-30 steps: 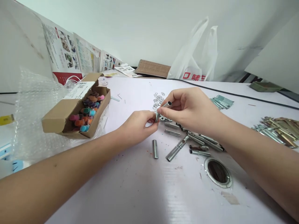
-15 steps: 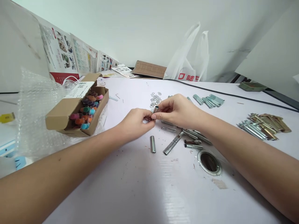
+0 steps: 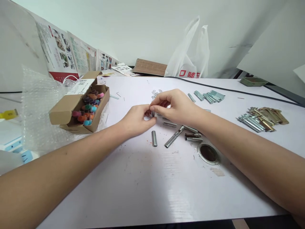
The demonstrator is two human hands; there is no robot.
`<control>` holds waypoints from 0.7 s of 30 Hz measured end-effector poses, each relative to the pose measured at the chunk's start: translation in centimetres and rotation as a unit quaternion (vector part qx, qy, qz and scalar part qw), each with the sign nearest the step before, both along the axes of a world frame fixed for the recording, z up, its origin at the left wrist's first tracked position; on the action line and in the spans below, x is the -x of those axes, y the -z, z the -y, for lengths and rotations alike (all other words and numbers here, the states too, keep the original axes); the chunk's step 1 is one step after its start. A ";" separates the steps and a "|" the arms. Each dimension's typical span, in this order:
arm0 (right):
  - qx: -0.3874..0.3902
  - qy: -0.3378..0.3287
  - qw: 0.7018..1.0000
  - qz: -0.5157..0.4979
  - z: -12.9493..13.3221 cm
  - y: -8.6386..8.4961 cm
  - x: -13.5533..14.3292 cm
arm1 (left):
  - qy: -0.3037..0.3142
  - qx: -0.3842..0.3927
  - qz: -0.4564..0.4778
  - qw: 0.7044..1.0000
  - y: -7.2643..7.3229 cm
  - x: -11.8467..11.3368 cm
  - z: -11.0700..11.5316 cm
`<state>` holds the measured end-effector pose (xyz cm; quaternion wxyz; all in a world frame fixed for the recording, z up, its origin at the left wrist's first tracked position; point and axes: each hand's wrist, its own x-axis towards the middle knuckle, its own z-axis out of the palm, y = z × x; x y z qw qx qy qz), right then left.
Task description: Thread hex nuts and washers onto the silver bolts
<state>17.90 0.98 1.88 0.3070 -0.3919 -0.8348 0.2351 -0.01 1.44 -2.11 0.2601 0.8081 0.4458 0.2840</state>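
Note:
Between both hands a short metal tube (image 3: 152, 113) stands nearly upright, partly hidden by fingers. My left hand (image 3: 138, 120) has its thumb and fingers closed round the tube's lower part. From the right, my right hand (image 3: 172, 103) pinches at its top end. Just in front of them one loose metal sleeve (image 3: 154, 138) lies on the white table (image 3: 143, 184). More sleeves (image 3: 175, 136) lie to its right, some under my right forearm. Behind the fingers is a scatter of small metal rings (image 3: 155, 93).
At left, an open cardboard box (image 3: 64, 112) holds colourful capped pieces, beside bubble wrap (image 3: 40, 111). Bolt piles (image 3: 262, 119) and silvery sleeves (image 3: 212, 96) lie at right. A round metal-rimmed hole (image 3: 208, 154), a black cable (image 3: 228, 90) and a plastic bag (image 3: 187, 60) also show.
The view has shifted, so the table's front edge now shows. My right fingers have moved onto the top of the tube, which now shows less between the hands.

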 end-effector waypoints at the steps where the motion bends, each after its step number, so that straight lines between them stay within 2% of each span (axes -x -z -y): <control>1: 0.008 -0.001 1.000 -0.003 0.0 0.1 0.0 | -0.003 -0.008 0.003 1.000 0.0 0.0 0.1; 5: 0.018 0.016 1.000 0.002 0.1 0.0 0.0 | -0.006 -0.012 0.008 1.000 0.1 0.0 0.0; 8: -0.033 0.037 0.999 -0.009 0.1 -0.7 -0.3 | 0.001 -0.004 0.001 1.000 0.1 0.1 -0.2; 11: -0.090 0.117 0.988 -0.044 -0.4 -2.1 -1.6 | 0.003 0.015 -0.014 1.000 0.0 0.2 -0.4; 14: -0.079 0.201 0.976 -0.033 -1.5 -3.1 -3.7 | 0.006 0.037 -0.016 0.999 -0.3 0.2 -0.5; 17: -0.035 0.219 0.974 0.040 -2.9 -2.7 -5.4 | -0.005 0.038 -0.033 0.999 -0.7 0.1 -0.5; 21: -0.020 0.218 0.970 0.106 -4.0 -0.8 -6.1 | -0.017 0.023 -0.056 0.998 -0.9 0.0 -0.3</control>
